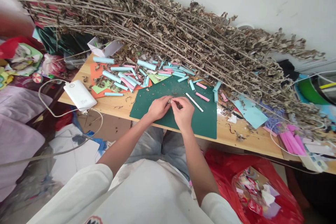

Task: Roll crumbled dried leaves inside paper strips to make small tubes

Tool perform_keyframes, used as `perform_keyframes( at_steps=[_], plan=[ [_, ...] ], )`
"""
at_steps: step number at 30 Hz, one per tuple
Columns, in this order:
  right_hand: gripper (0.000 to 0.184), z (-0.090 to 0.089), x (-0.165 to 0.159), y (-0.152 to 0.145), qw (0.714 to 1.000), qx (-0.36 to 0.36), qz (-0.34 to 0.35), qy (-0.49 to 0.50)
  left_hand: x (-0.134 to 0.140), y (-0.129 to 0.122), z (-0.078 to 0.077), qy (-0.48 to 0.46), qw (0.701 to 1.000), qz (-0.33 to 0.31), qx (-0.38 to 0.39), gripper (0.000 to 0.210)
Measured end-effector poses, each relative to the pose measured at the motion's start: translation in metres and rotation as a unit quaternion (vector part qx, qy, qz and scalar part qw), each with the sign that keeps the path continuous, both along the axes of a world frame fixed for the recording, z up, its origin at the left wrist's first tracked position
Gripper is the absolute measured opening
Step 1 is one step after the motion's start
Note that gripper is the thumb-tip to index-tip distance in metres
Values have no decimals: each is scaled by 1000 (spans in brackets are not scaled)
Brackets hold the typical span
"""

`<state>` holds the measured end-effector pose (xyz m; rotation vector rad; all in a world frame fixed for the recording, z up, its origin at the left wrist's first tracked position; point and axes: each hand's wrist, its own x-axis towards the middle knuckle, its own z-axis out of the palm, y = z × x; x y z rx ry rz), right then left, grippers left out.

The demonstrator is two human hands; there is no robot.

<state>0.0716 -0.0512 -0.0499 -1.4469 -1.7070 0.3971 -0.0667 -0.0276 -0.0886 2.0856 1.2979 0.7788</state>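
Head view shows left hand [159, 107] and right hand [183, 112] with fingertips pinched together on a small indistinct piece [169, 100] inside the near edge of the green mat [206, 122], where uneven pressure could cause slipping and a rightward sweep could dislodge the white stick [194, 102].

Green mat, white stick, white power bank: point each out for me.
Green mat [206, 120], head view: bare surface toward its right edge.
White stick [194, 102], head view: middle of its length.
White power bank [80, 95], head view: middle of upper face.
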Motion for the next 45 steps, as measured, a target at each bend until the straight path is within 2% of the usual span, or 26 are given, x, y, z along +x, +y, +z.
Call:
perform_keyframes(
  at_steps=[4,10,14,19,22,27,32,38,45],
  plan=[
    [17,-2,0,-6,983,85,19,-159,0,0,-2,-10,1000,8,-9,31],
    [17,-12,-1,0,974,104,26,-201,0,-1,-2,-17,1000,13,-9,31],
    [16,-12,-3,4,991,75,25,-106,-1,0,0,-15,1000,9,6,30],
    [27,-3,0,10,998,-48,14,32,0,0,2,17,1000,1,8,28],
    [26,6,8,20,988,-130,48,62,0,0,1,20,1000,6,7,30],
    [20,15,18,33,950,-242,144,136,1,0,0,32,999,18,5,36],
    [18,11,18,33,942,-243,126,194,1,-1,2,32,999,16,3,37],
    [19,6,16,24,973,-137,118,144,1,-2,3,18,1000,20,-12,34],
    [20,9,16,25,962,-177,125,169,1,-1,4,20,1000,21,-1,35]
  ],
)
